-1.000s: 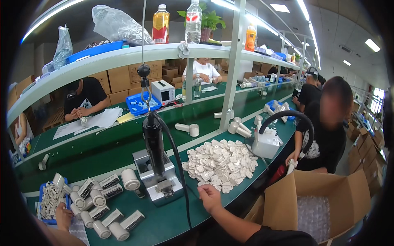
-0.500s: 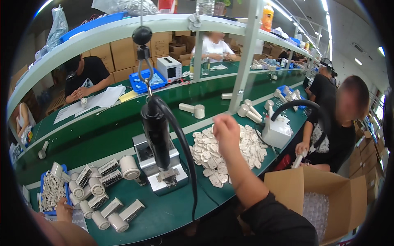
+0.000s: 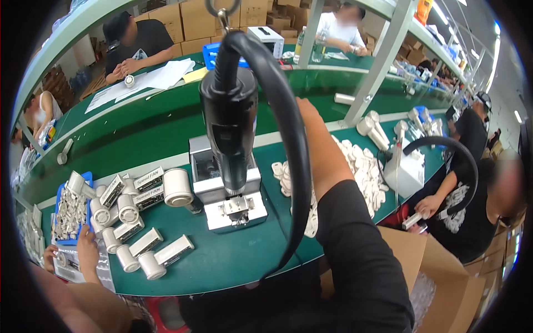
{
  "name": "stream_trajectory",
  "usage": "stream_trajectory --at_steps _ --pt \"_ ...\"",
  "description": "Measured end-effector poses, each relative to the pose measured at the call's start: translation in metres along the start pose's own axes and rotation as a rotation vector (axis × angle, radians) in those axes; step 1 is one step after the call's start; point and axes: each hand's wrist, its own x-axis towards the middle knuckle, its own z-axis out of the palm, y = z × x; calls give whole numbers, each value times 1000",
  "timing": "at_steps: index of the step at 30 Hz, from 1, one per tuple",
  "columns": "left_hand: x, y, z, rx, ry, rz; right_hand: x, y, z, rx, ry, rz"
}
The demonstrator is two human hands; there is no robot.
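Observation:
My right hand [image 3: 308, 111] reaches over the green conveyor strip beyond the bench, beside the looping black cable [image 3: 297, 150]. The cable covers part of the hand, so its fingers and anything in them stay hidden. Under my black-sleeved arm spreads a pile of flat white plastic parts [image 3: 363, 172]. A black electric screwdriver [image 3: 229, 130] hangs upright above a silver metal fixture [image 3: 236, 211] to the left of my arm. My left hand is out of sight.
White handheld fan bodies [image 3: 147, 244] lie left of the fixture. A blue tray [image 3: 73, 213] of small white parts sits beside them, near a co-worker's hands [image 3: 86, 250]. At right, another person holds a white piece near a white machine [image 3: 404, 172] and an open carton [image 3: 402, 250].
My right hand has moved farther out, from over the white parts to the conveyor strip. The whole view has shifted, and the screwdriver now looks larger and nearer.

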Motion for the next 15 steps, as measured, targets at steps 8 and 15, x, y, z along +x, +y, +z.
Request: stream_trajectory --at_steps 8,15 --pt "-43 -28 168 335 181 433 -136 -27 -113 334 60 -221" --pt "-120 -113 209 -409 -143 -572 -256 -19 -132 485 -600 -630"
